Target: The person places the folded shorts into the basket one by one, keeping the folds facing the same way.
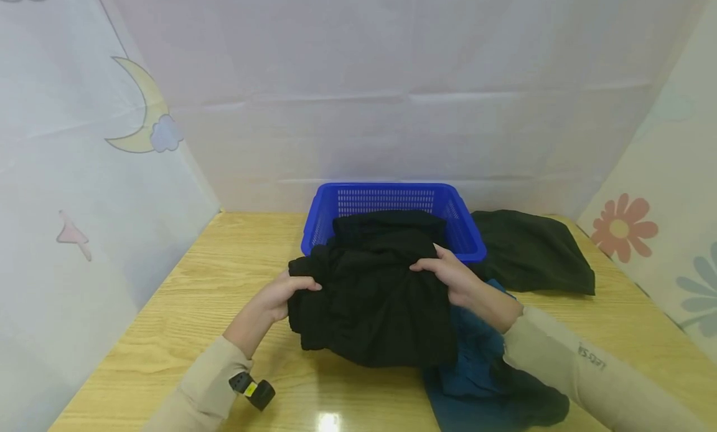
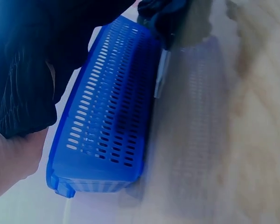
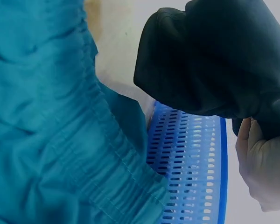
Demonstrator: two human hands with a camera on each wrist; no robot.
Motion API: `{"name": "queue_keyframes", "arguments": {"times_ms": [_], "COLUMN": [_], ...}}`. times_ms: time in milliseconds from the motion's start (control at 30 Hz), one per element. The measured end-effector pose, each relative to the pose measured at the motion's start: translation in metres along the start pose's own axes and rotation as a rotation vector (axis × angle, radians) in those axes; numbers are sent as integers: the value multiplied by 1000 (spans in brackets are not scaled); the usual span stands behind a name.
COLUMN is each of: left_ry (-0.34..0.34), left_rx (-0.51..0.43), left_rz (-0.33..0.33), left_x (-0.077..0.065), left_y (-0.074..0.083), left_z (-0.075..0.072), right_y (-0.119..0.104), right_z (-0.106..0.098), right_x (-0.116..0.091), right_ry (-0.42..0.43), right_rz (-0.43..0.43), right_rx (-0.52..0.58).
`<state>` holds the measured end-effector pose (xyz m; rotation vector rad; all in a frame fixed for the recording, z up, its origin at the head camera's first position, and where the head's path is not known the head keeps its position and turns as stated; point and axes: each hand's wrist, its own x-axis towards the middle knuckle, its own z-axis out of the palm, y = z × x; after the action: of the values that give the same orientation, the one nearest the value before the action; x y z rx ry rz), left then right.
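Note:
A black garment [image 1: 375, 307] hangs spread between my two hands, in front of the blue basket [image 1: 477, 248]. My left hand [image 1: 278, 297] grips its left edge, thumb on top; the left wrist view shows a gathered elastic band [image 2: 25, 98] there. My right hand [image 1: 454, 275] pinches the cloth at the upper right, with the fingers underneath mostly hidden. More black cloth [image 1: 392, 222] shows inside the basket behind the held garment; whether the two are joined I cannot tell.
A blue garment [image 1: 467, 351] with an elastic band [image 3: 116, 158] lies crumpled on the wooden table [image 1: 224, 282], below my right forearm. Dark green cloth [image 1: 532, 251] lies right of the basket. Fabric-covered walls [image 1: 381, 108] enclose the back and sides.

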<state>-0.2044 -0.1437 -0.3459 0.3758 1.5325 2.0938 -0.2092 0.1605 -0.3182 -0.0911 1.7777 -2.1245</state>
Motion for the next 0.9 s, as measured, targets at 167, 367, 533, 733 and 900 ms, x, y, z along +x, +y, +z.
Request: {"name": "queue_keyframes", "arguments": {"times_ms": [167, 367, 533, 733, 900], "left_ry": [-3, 15, 59, 84, 86], "left_rx": [-10, -13, -7, -12, -5], "left_rz": [26, 9, -14, -33, -41], "left_x": [10, 18, 22, 27, 33], "left_y": [7, 15, 20, 24, 28], "left_z": [4, 9, 13, 15, 16], "right_y": [-8, -15, -19, -24, -26], "right_z": [-6, -12, -14, -17, -20], "right_x": [1, 2, 3, 7, 10], "right_ry": [-8, 8, 30, 13, 5], "right_rz": [-18, -3, 6, 8, -4], "right_rx": [17, 30, 13, 50, 65]}}
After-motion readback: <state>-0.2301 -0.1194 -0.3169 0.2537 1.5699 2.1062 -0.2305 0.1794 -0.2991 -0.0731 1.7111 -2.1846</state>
